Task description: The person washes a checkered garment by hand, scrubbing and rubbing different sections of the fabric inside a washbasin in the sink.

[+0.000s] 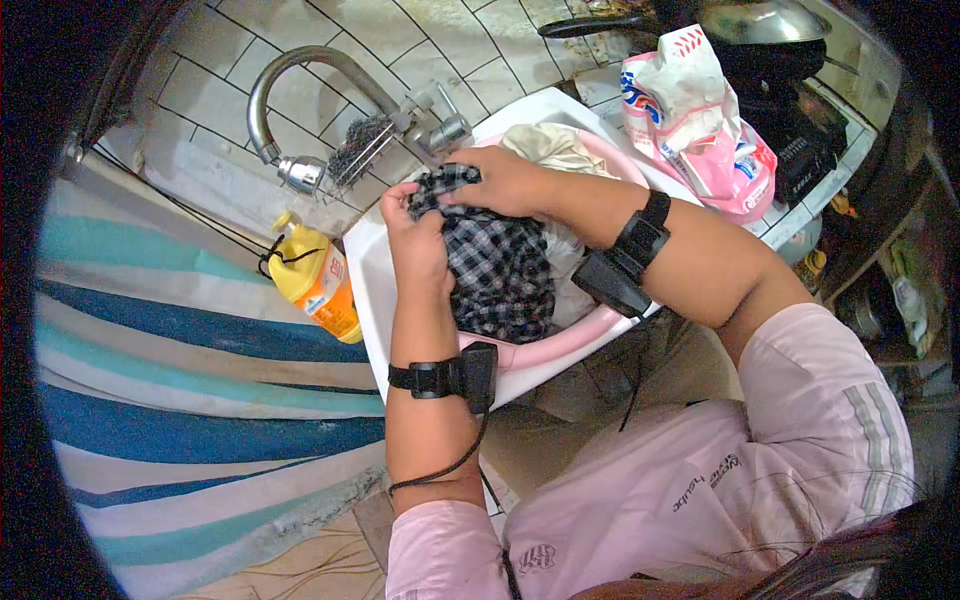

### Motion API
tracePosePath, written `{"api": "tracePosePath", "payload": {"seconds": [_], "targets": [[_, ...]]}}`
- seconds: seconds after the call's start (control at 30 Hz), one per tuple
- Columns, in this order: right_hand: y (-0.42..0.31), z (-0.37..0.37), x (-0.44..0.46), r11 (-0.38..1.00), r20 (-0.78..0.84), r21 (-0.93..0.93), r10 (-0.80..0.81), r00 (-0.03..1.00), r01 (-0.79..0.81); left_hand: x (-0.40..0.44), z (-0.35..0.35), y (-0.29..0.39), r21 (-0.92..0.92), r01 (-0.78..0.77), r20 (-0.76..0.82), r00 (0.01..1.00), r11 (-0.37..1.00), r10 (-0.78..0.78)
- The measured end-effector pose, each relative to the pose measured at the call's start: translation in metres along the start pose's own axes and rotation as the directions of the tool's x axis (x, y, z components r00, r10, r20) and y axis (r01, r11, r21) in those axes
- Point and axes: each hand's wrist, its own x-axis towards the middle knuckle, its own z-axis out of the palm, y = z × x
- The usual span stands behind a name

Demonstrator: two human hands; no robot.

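A black-and-white checked cloth garment [497,268] is bunched between my hands, its lower part hanging into a pink basin [567,340]. My left hand [418,235] grips its left edge with the thumb up. On the upper right side, my right hand [500,182] pinches a fold of the same garment. Light-coloured cloth [556,148] lies in the basin behind and beside the checked one. The basin sits within a white sink [371,262]. Both forearms carry black strapped devices.
A curved metal faucet [262,105] rises at the back left, near a wire rack with a scouring pad [362,150]. A yellow bottle [314,278] stands left of the sink. Right of it are a pink-and-white detergent bag [700,130] and a lidded pan [765,40]. A striped curtain [210,400] hangs left.
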Motion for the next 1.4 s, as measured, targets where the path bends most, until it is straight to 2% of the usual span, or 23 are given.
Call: {"api": "tracePosePath", "payload": {"seconds": [0.1, 0.17, 0.3, 0.33, 0.37, 0.43, 0.5, 0.53, 0.6, 0.63, 0.7, 0.77, 0.83, 0.93, 0.97, 1.03, 1.07, 1.13, 1.17, 1.2, 1.23, 1.3, 1.4], "targets": [[0.007, 0.002, 0.006, 0.988, -0.11, -0.153, -0.03, 0.993, 0.013, -0.008, 0.014, 0.004, 0.158, -0.043, -0.125, 0.99, 0.986, 0.063], [0.012, 0.003, 0.008, 0.997, -0.249, -0.059, 0.038, 0.968, -0.054, -0.012, 0.018, 0.005, 0.3, -0.024, -0.047, 0.998, 0.954, 0.039], [0.003, -0.006, 0.007, 0.997, -0.339, 0.074, 0.007, 0.941, 0.02, -0.015, 0.021, -0.004, 0.449, -0.043, 0.141, 0.99, 0.892, -0.023], [0.003, -0.003, 0.006, 0.981, -0.341, 0.141, -0.078, 0.937, 0.133, -0.011, 0.018, -0.006, 0.411, -0.032, 0.164, 0.986, 0.911, -0.04], [0.002, -0.001, 0.006, 0.982, -0.338, 0.138, -0.079, 0.938, 0.132, -0.005, 0.012, -0.01, 0.407, -0.032, 0.162, 0.986, 0.913, -0.038], [-0.011, 0.003, 0.0, 0.944, -0.216, -0.174, -0.313, 0.925, 0.279, 0.001, 0.006, -0.007, 0.453, 0.099, 0.089, 0.984, 0.886, -0.155], [-0.023, 0.009, -0.012, 0.959, -0.119, -0.181, -0.24, 0.963, 0.217, -0.002, 0.007, -0.013, 0.443, 0.069, 0.055, 0.993, 0.894, -0.104], [-0.027, 0.012, -0.016, 0.932, -0.095, -0.228, -0.31, 0.946, 0.282, 0.003, 0.009, -0.014, 0.548, -0.161, 0.137, 0.985, 0.821, 0.101], [-0.033, 0.015, -0.02, 0.907, -0.102, -0.277, -0.355, 0.929, 0.316, 0.008, 0.012, -0.013, 0.663, -0.557, 0.362, 0.823, 0.5, 0.437], [-0.029, 0.015, -0.015, 0.907, -0.098, -0.278, -0.355, 0.93, 0.317, 0.006, 0.012, -0.012, 0.663, -0.556, 0.359, 0.824, 0.501, 0.438], [-0.013, 0.012, 0.001, 0.927, -0.249, -0.329, -0.271, 0.93, 0.182, -0.003, 0.013, -0.009, 0.755, -0.198, 0.191, 0.978, 0.625, 0.078], [-0.001, 0.01, 0.007, 0.938, -0.3, -0.314, -0.247, 0.922, 0.149, -0.006, 0.016, -0.009, 0.692, -0.205, 0.161, 0.978, 0.692, 0.129], [-0.008, 0.004, 0.006, 0.986, -0.309, -0.154, 0.011, 0.951, -0.061, -0.007, 0.018, -0.006, 0.742, -0.239, 0.136, 0.968, 0.626, 0.208], [-0.007, 0.005, 0.004, 0.979, -0.259, -0.142, -0.177, 0.949, 0.144, -0.006, 0.019, -0.002, 0.716, -0.215, 0.005, 0.953, 0.664, 0.304], [-0.007, 0.005, 0.0, 0.98, -0.267, -0.14, -0.173, 0.948, 0.14, -0.005, 0.013, -0.004, 0.671, -0.184, -0.056, 0.953, 0.718, 0.297], [-0.028, 0.007, -0.015, 0.918, -0.088, -0.336, -0.255, 0.963, 0.213, 0.01, -0.006, -0.015, 0.423, -0.001, -0.103, 0.993, 0.906, 0.05], [-0.035, 0.009, -0.019, 0.9, -0.04, -0.345, -0.296, 0.954, 0.265, 0.02, -0.017, -0.026, 0.425, -0.002, -0.101, 0.994, 0.905, 0.05], [-0.036, 0.01, -0.017, 0.896, 0.0, -0.359, -0.281, 0.96, 0.262, 0.027, -0.023, -0.032, 0.724, -0.355, 0.264, 0.935, 0.592, 0.239], [-0.036, 0.011, -0.017, 0.891, 0.041, -0.373, -0.263, 0.964, 0.259, 0.023, -0.025, -0.04, 0.725, -0.353, 0.263, 0.935, 0.591, 0.237], [-0.024, 0.012, -0.009, 0.885, -0.02, -0.447, -0.153, 0.988, 0.128, 0.0, -0.001, -0.018, 0.696, -0.218, 0.118, 0.974, 0.684, 0.191], [-0.015, 0.01, -0.003, 0.886, -0.019, -0.446, -0.149, 0.989, 0.125, -0.014, 0.019, 0.001, 0.638, -0.083, -0.025, 0.991, 0.765, 0.129], [-0.003, 0.004, 0.005, 0.933, -0.204, -0.355, -0.024, 0.979, -0.051, -0.016, 0.03, 0.009, 0.659, -0.096, 0.004, 0.992, 0.746, 0.124], [0.005, 0.004, 0.008, 0.96, -0.206, -0.278, -0.061, 0.977, 0.002, -0.016, 0.029, 0.005, 0.706, -0.285, 0.124, 0.951, 0.648, 0.283]]}}
